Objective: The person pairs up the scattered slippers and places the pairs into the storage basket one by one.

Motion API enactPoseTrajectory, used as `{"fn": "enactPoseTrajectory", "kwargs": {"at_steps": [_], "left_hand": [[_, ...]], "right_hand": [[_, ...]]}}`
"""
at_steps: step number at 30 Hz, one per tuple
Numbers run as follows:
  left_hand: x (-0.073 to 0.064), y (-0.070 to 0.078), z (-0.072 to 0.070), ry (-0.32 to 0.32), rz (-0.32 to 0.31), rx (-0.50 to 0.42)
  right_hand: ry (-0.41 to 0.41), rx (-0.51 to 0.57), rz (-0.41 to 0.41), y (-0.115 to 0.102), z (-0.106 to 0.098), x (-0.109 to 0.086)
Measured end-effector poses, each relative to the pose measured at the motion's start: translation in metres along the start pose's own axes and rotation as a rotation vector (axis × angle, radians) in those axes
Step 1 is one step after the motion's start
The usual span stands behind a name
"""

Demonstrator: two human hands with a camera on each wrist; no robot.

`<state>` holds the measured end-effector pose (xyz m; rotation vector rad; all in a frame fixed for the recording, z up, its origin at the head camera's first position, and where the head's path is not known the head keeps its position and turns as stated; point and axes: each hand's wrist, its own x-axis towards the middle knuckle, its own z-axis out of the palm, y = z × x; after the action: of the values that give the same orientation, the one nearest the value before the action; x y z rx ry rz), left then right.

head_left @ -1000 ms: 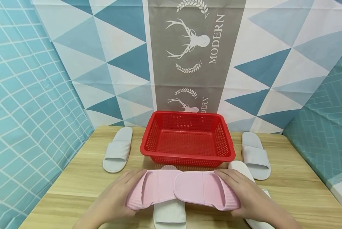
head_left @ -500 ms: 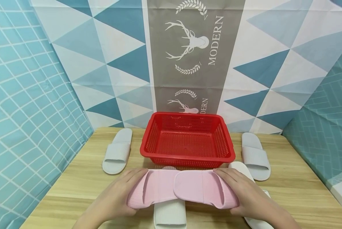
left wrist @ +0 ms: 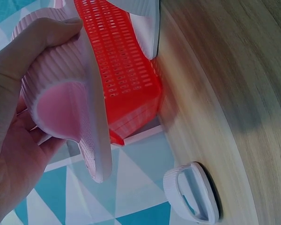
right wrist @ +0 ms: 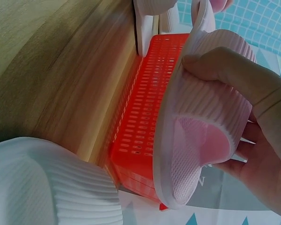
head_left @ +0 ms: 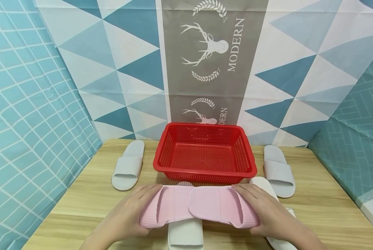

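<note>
Two pink slippers are held up above the table, soles level with each other and heel ends overlapping in the head view. My left hand (head_left: 128, 215) grips the left pink slipper (head_left: 175, 203) around its ribbed strap, the thumb pressed on the strap in the left wrist view. Around the strap of the right pink slipper (head_left: 208, 203) curls my right hand (head_left: 264, 211), its thumb at the sole's edge in the right wrist view. The right slipper's heel lies in front of the left one's. Beneath them, a white slipper (head_left: 185, 234) on the table is partly hidden.
Behind the hands stands a red perforated basket (head_left: 205, 175). One white slipper (head_left: 128, 166) lies left of it, another white slipper (head_left: 278, 172) to its right. A further white slipper (head_left: 263, 184) is partly covered by my right hand. Patterned sheets hang around the wooden table (head_left: 80, 211).
Both hands have drawn very slightly inward with the pink slippers, whose heels overlap a little more. The other slippers and the basket stay in place.
</note>
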<state>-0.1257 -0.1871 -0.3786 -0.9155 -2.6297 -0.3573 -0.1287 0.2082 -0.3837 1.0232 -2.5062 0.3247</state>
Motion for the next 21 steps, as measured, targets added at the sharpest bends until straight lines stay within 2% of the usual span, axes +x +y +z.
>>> {"fn": "enactPoseTrajectory", "kwargs": {"at_steps": [11,16,21], "left_hand": [[0.0008,0.0012,0.0003,-0.017,-0.021,-0.001],[0.0015,0.0031,0.0001,-0.025,-0.034,-0.006],[0.0030,0.0048,0.0003,-0.021,-0.022,-0.012]], "right_hand": [[-0.044,0.009,0.041,-0.0022,-0.0013,0.0009],[-0.036,0.008,0.021,-0.0020,-0.0013,0.0008],[-0.038,0.010,0.012,-0.0022,-0.0008,0.0007]]}}
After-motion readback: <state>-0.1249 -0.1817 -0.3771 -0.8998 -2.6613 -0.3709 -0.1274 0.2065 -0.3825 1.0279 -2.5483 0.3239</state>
